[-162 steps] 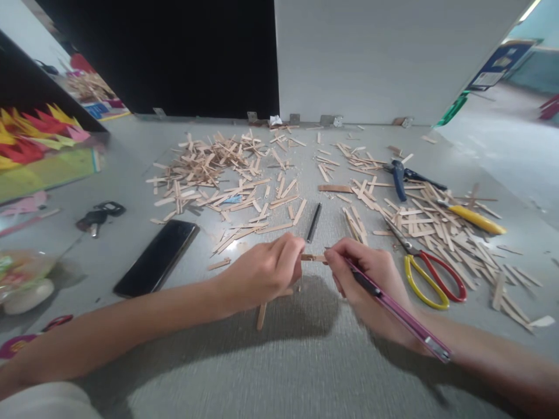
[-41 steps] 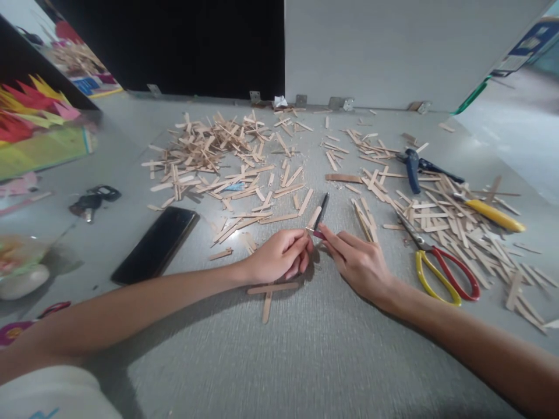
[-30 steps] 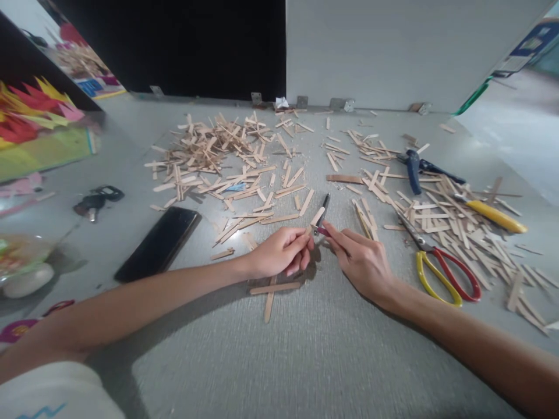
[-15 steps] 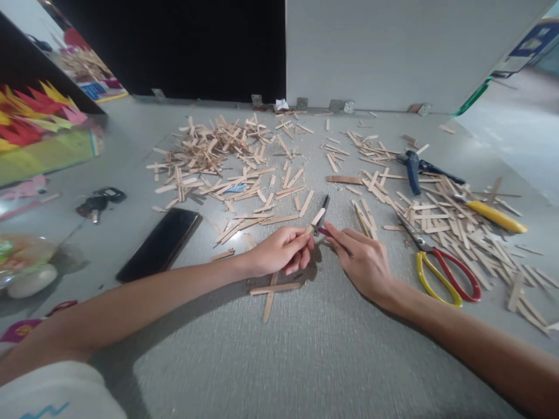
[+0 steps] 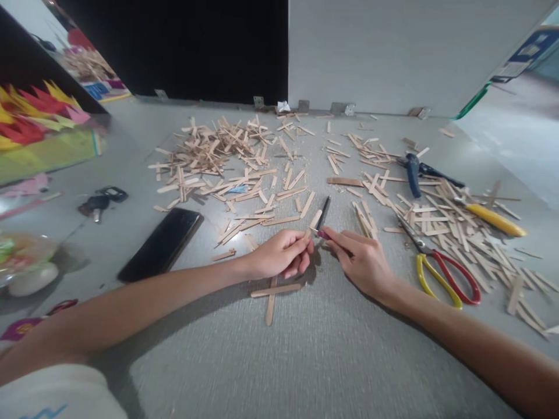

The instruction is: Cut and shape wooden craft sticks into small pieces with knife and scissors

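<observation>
My left hand (image 5: 286, 253) is closed and pinches a wooden craft stick (image 5: 315, 220), its rounded end pointing up and away. My right hand (image 5: 360, 256) is closed around a small purple-handled tool (image 5: 323, 234) with a thin metal tip. That tip meets the stick just beyond my left fingertips; most of the handle is hidden in my fingers. Right behind them is a slim black rod (image 5: 324, 210), apparently on the table. Two crossed craft sticks (image 5: 277, 290) lie just in front of my left hand.
Loose craft sticks (image 5: 218, 145) are heaped at the back left, and more are strewn at right around red-and-yellow scissors (image 5: 445, 276), blue-handled pliers (image 5: 413, 174) and a yellow-handled tool (image 5: 495, 220). A phone (image 5: 161, 244) and keys (image 5: 102, 201) lie at left. Panels (image 5: 393, 52) stand behind.
The purple-handled tool in my right hand has turned slightly, and its metal tip now shows against the stick. My left hand has hardly moved. The whole view has shifted a little.
</observation>
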A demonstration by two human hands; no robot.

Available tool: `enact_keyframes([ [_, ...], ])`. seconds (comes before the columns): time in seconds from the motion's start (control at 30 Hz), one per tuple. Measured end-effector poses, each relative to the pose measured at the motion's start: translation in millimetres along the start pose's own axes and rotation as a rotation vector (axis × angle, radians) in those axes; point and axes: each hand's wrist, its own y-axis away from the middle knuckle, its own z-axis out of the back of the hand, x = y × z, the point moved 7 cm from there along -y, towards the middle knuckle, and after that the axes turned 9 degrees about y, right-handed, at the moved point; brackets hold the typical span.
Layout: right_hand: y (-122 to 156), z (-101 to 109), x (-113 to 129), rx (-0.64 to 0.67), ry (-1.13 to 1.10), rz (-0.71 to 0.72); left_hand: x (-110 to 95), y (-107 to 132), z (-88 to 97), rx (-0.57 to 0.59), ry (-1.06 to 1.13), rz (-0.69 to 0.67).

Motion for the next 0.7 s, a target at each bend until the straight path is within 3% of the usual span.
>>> enact_keyframes([
  [0.33,-3.1,-2.0,-9.3,0.017,-0.076,-0.094,-0.7,0.3,-1.3,-0.006,-0.016,-0.001],
  [0.7,-1.2,-1.2,-0.8,0.026,-0.053,-0.004,1.1,-0.6,-0.4,-0.008,-0.044,-0.023],
])
